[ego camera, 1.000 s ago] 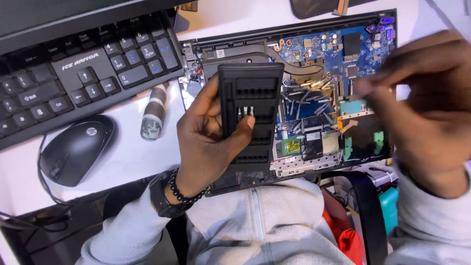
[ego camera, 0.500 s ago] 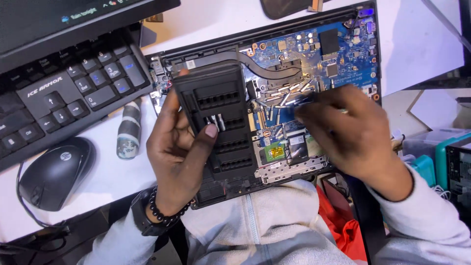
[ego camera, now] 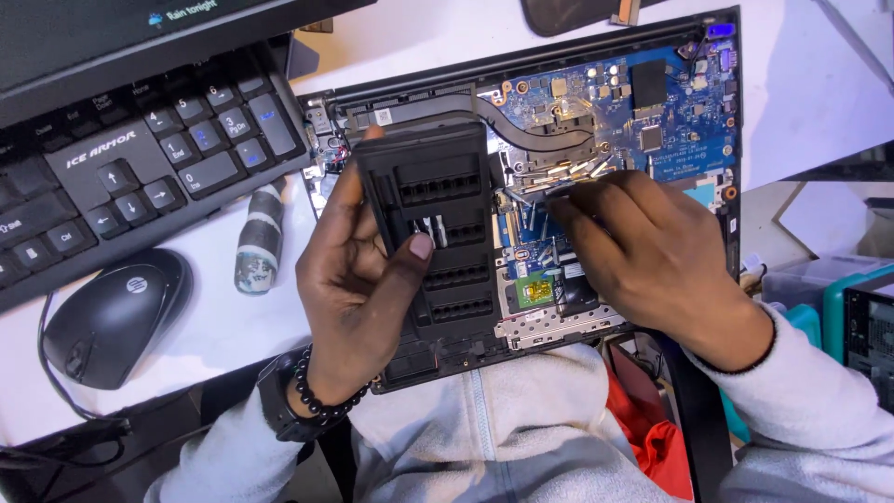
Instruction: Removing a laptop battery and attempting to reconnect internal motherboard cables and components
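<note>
My left hand (ego camera: 358,279) grips the black battery (ego camera: 436,237), tilted up off the opened laptop (ego camera: 689,121), so it looks freed but not yet set aside. My right hand (ego camera: 643,256) pinches something small by the board; I cannot tell what. Farther left on the bench (ego camera: 223,326) lie a mouse (ego camera: 112,317), a screwdriver (ego camera: 259,240) and a keyboard (ego camera: 140,168).

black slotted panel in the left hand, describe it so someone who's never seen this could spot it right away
Start at the opened laptop lying on the white desk, its blue circuit board exposed. Over the laptop's left half, the left hand holds a black plastic panel upright, thumb pressed on its face. Unlike the blue board and copper pipes beside it, it is matte black with rows of rectangular slotted recesses.
</note>
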